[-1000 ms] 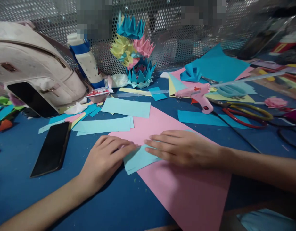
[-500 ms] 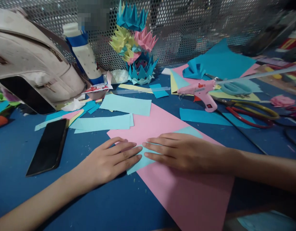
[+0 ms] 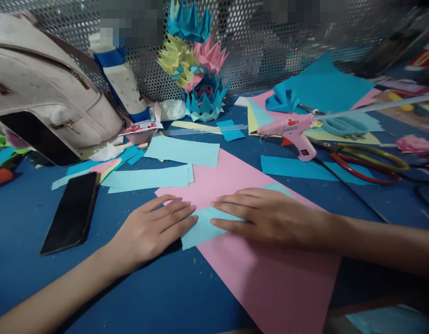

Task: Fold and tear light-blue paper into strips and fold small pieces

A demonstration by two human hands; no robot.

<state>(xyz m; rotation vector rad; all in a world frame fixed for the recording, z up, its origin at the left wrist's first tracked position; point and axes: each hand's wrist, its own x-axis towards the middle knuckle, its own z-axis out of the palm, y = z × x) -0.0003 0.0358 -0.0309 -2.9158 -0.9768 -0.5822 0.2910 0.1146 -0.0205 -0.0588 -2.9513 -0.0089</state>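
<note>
A light blue strip of paper (image 3: 200, 227) lies across a large pink sheet (image 3: 287, 283), its left end reaching past the sheet's edge. My left hand (image 3: 155, 227) rests flat at the strip's left end, fingers stretched out. From the right, my right hand (image 3: 266, 215) lies flat over the strip and covers much of it, fingers extended to the left. A short gap separates the two sets of fingertips. Beyond the hands are more light blue strips (image 3: 182, 150), partly over the sheet's far corner.
Left stand a white backpack (image 3: 43, 88), a bottle (image 3: 122, 83) and a black phone (image 3: 70, 213). Folded paper flowers (image 3: 197, 60) rise at the back. To the right lie a pink glue gun (image 3: 293, 132), scissors (image 3: 367, 162) and blue paper (image 3: 326, 83).
My left hand has slid slightly left, and the gap between the fingertips has widened, showing more of the strip. My right hand has shifted only a little.
</note>
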